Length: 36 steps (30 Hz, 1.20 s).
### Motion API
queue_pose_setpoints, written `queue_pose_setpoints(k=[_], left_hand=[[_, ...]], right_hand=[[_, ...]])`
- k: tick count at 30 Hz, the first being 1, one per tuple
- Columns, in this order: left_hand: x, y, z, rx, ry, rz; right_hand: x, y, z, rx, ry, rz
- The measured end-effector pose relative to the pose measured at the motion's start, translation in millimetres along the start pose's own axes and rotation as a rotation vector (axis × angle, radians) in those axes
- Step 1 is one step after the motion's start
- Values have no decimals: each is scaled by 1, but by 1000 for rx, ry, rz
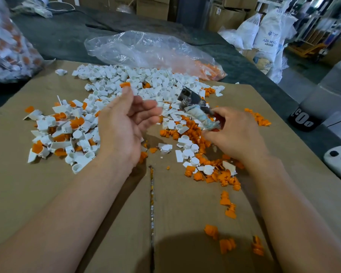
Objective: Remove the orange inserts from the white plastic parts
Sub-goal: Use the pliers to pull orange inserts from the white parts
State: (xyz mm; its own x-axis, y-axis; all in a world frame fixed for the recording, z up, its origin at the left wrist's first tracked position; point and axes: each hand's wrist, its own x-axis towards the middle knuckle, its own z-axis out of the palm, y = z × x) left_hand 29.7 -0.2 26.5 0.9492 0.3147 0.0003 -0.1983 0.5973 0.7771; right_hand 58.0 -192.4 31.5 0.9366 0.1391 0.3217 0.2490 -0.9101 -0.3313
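Hands poised: left hand [126, 123] relaxed and seemingly empty, right hand [234, 134] gripping the rag-wrapped tool [203, 115].
The white parts [45, 124] look light and stiff (probably slippery): pinch the body, leaving the orange insert [36, 147] exposed.

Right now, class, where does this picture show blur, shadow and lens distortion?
Head view: left hand and the tool in the right hand are motion-blurred; a soft shadow darkens the near cardboard; the wide lens bows the edges; the far sacks look soft.
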Motion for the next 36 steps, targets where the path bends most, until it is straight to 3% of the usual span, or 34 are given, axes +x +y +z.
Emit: queue_pose_setpoints(k=[4, 9, 20, 23, 27, 29, 32, 36], left_hand=[[5, 9, -5, -182, 219, 71], [14, 20, -11, -341, 409, 39], [20, 19, -16, -374, 421, 29], [18, 19, -12, -2, 361, 66], [12, 7, -13, 959, 117, 296], [10, 0, -15, 1294, -7, 330], [9, -6, -16, 1562, -129, 311], [10, -10, -16, 1710, -282, 270]], right_hand=[[4, 10, 1, -70, -47, 82], [9, 18, 2, -115, -120, 169], [9, 21, 0, -146, -174, 226], [10, 22, 0, -151, -193, 232], [10, 22, 1, -137, -224, 241], [10, 22, 2, -132, -233, 238], [10, 22, 2, -139, -234, 235], [11, 24, 6, -149, -254, 232]])
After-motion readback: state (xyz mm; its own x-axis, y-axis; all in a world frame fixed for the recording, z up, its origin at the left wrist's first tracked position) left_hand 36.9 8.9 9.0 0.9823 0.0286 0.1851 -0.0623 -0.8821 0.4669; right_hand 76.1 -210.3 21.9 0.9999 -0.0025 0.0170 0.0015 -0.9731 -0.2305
